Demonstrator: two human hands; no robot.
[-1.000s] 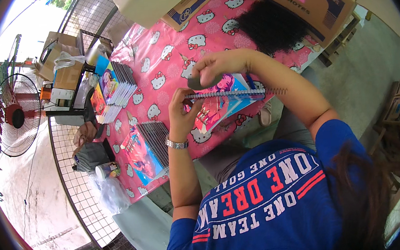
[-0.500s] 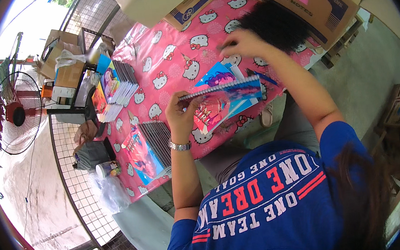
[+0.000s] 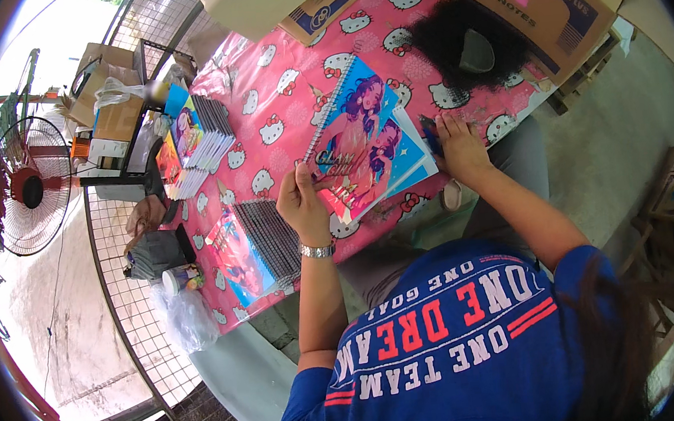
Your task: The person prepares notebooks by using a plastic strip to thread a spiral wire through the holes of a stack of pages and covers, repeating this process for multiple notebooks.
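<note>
My left hand (image 3: 302, 205) pinches the lower left corner of a spiral notebook (image 3: 358, 132) between thumb and fingers. Its cover is pink and blue, with drawn figures, and a pale coil runs along the left edge. It lies slanted over another notebook (image 3: 418, 173), whose blue and white edge shows beneath. To the right, my right hand (image 3: 461, 150) rests near the table's front edge, its fingers bent over a narrow dark blue tool (image 3: 431, 135). The tool's kind is hard to make out, being partly covered by the fingers.
A pink patterned cloth covers the table (image 3: 270, 128). Stacked notebooks stand at left (image 3: 264, 245) and far left (image 3: 202, 138). A black stringy heap (image 3: 438, 33) with a grey oval piece (image 3: 476, 52) lies before a cardboard box (image 3: 528, 9). A fan (image 3: 29, 189) stands left.
The notebook has been turned from edge-on to cover up, over the other notebook. My right hand has come down from beside the black heap to the dark tool. A grey oval piece now shows in the heap.
</note>
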